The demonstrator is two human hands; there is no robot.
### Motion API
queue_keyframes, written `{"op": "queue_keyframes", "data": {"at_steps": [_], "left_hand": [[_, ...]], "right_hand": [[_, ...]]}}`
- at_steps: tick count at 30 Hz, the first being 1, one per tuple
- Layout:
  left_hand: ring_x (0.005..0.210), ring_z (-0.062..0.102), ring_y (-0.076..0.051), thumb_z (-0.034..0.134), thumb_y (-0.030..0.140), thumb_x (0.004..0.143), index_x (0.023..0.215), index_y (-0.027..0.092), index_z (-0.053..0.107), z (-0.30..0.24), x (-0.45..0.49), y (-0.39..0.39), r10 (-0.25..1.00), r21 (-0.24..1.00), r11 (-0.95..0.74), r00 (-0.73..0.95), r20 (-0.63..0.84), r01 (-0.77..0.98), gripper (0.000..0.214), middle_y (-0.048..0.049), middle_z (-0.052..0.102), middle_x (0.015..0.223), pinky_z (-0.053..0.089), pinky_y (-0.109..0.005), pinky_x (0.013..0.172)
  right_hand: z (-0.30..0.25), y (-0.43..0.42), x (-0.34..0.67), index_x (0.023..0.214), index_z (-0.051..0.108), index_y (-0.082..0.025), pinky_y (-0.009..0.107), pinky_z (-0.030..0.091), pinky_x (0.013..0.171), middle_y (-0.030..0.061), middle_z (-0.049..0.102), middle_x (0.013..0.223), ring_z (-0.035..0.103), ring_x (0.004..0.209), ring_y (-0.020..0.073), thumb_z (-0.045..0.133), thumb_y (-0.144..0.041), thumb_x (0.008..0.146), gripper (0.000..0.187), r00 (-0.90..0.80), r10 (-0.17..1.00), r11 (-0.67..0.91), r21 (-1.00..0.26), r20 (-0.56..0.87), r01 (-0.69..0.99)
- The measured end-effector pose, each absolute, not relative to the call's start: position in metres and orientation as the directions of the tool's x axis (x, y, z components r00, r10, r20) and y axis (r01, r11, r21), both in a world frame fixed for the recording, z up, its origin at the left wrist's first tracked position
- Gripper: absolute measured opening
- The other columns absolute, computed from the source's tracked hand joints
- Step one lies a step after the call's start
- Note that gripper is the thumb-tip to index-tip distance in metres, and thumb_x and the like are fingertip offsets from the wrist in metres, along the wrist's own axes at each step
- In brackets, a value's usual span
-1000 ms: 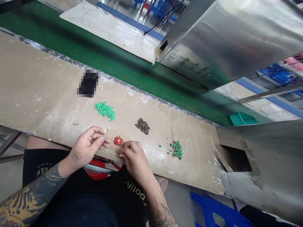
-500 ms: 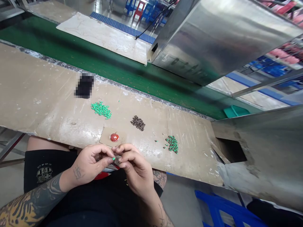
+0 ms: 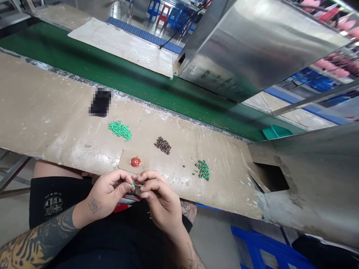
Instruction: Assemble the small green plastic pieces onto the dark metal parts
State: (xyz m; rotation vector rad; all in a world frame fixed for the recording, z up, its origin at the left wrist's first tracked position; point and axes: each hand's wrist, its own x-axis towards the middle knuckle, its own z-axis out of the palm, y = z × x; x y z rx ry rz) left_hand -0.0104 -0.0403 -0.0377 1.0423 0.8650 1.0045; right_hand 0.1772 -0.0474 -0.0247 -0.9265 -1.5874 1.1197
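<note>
The long worktop (image 3: 56,112) runs just beyond both hands, with a green conveyor belt (image 3: 112,80) behind it. Since a second ago, the left hand (image 3: 108,194) and right hand (image 3: 159,201) have drawn back from the cardboard square (image 3: 126,164) and now meet at the worktop's near edge. Ahead of the hands lie that one square, one blurred black object (image 3: 100,102), two green piles (image 3: 120,130) (image 3: 202,170) of small pieces, one dark brown pile (image 3: 162,145) and one red round dish (image 3: 135,161) on the cardboard. The left hand pinches a tiny green bead (image 3: 132,185), touching the right hand's fingers, which close on a small dark piece (image 3: 138,191), too small to identify.
</note>
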Motion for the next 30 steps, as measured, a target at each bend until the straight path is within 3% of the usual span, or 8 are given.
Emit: {"op": "queue_keyframes", "data": {"at_steps": [6, 12, 20, 30], "left_hand": [[0.093, 0.073, -0.012, 0.068, 0.008, 0.089, 0.087, 0.018, 0.068, -0.04, -0.012, -0.039, 0.953, 0.935, 0.09, 0.302, 0.019, -0.343, 0.011, -0.0005, 0.074, 0.093, 0.062, -0.02, 0.084], [0.084, 0.076, -0.012, 0.071, 0.004, 0.088, 0.091, 0.02, 0.068, -0.046, -0.009, -0.04, 0.96, 0.908, 0.048, 0.271, 0.074, -0.417, 0.016, 0.0002, 0.076, 0.09, 0.064, -0.02, 0.078], [0.086, 0.073, -0.015, 0.066, -0.007, 0.085, 0.094, 0.022, 0.062, -0.061, -0.011, -0.04, 0.891, 0.901, -0.383, 0.177, 0.419, -0.207, 0.031, 0.0009, 0.075, 0.089, 0.063, -0.029, 0.083], [0.085, 0.072, -0.014, 0.065, -0.011, 0.082, 0.09, 0.02, 0.058, -0.06, -0.012, -0.04, 0.843, 0.863, -0.484, 0.187, 0.504, -0.146, 0.033, -0.0006, 0.074, 0.088, 0.061, -0.028, 0.08]], "right_hand": [[-0.028, -0.051, 0.176, 0.098, 0.067, -0.026, 0.039, 0.057, 0.096, 0.0045, 0.062, 0.112, 0.067, 0.111, 0.0217, 0.061, -0.017, 0.1, 0.011, -0.239, 0.938, 0.264, -0.964, 0.253, 0.017], [-0.025, -0.055, 0.173, 0.097, 0.067, -0.026, 0.04, 0.057, 0.096, 0.0045, 0.061, 0.115, 0.067, 0.114, 0.023, 0.062, -0.017, 0.099, 0.011, -0.217, 0.954, 0.216, -0.976, 0.206, 0.025], [-0.021, -0.053, 0.17, 0.096, 0.067, -0.026, 0.038, 0.058, 0.095, 0.0031, 0.061, 0.112, 0.068, 0.109, 0.0203, 0.06, -0.011, 0.098, 0.016, -0.245, 0.946, 0.227, -0.973, 0.211, 0.039], [-0.018, -0.052, 0.171, 0.096, 0.066, -0.025, 0.038, 0.058, 0.095, 0.003, 0.062, 0.109, 0.069, 0.109, 0.0204, 0.061, -0.008, 0.096, 0.018, -0.291, 0.928, 0.271, -0.958, 0.235, 0.09]]}}
